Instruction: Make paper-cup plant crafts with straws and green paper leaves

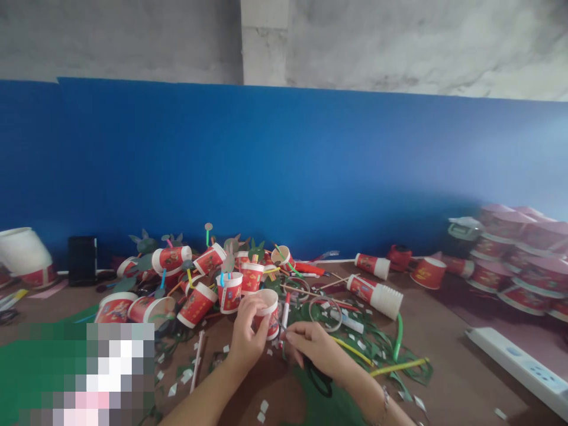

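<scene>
My left hand (247, 337) is wrapped round a red and white paper cup (268, 312), holding it just above the brown table (448, 378). My right hand (313, 348) is closed on black-handled scissors (318, 374), with the blades pointing at the cup's side. A red marker (285, 313) lies right beside the cup. Behind it stands a pile of similar cups (199, 284) with coloured straws and green paper leaves stuck in them.
Green paper scraps (381, 349) and white bits litter the table. A stack of cups (377, 294) lies on its side to the right. Stacked red lids or bowls (519, 260) fill the far right. A white power strip (519, 370) lies near the right edge. A blue wall (284, 165) runs behind.
</scene>
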{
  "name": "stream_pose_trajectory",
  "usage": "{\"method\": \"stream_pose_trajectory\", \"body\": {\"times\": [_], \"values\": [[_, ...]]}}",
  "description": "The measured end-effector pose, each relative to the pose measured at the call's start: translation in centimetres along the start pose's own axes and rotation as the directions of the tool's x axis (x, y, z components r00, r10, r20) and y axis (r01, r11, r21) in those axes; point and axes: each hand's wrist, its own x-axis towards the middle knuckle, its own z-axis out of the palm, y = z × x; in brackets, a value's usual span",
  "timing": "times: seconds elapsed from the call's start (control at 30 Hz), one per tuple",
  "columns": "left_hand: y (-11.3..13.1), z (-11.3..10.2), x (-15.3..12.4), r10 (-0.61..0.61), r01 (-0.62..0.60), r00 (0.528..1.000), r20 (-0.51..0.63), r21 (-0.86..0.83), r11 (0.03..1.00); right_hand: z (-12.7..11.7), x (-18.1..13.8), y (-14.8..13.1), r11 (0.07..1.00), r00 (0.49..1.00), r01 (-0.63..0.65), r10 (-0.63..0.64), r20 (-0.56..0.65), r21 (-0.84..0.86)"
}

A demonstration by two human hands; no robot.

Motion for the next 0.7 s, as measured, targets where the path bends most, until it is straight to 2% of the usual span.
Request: {"method": "stream_pose_trajectory", "body": {"times": [0.2,0.37,0.43,0.53,0.6,0.7], "values": [[-0.26,0.04,-0.18,0.006,-0.006,1.000,-0.005,0.073,0.997,0.32,0.08,-0.22,0.999,1.000,-0.009,0.010,-0.026,0.046],[-0.23,-0.05,-0.19,0.022,-0.023,1.000,0.014,0.103,0.994,0.37,0.25,0.17,0.975,0.999,-0.044,0.041,0.018,0.218],[-0.24,-0.06,-0.20,0.035,-0.037,0.999,0.018,0.106,0.994,0.28,0.19,0.26,0.929,0.995,-0.086,0.062,0.075,0.360],[-0.25,-0.02,-0.21,0.052,-0.053,0.998,0.021,0.098,0.994,0.03,-0.20,-0.02,0.795,0.977,-0.192,0.101,0.187,0.575],[-0.20,0.04,-0.19,0.046,-0.048,0.999,0.026,0.090,0.995,-0.12,-0.55,-0.37,0.719,0.963,-0.246,0.107,0.246,0.650],[-0.01,0.12,-0.09,0.017,-0.019,0.999,0.034,0.077,0.997,-0.08,-0.71,-0.58,0.680,0.948,-0.286,0.096,0.305,0.675]]}}
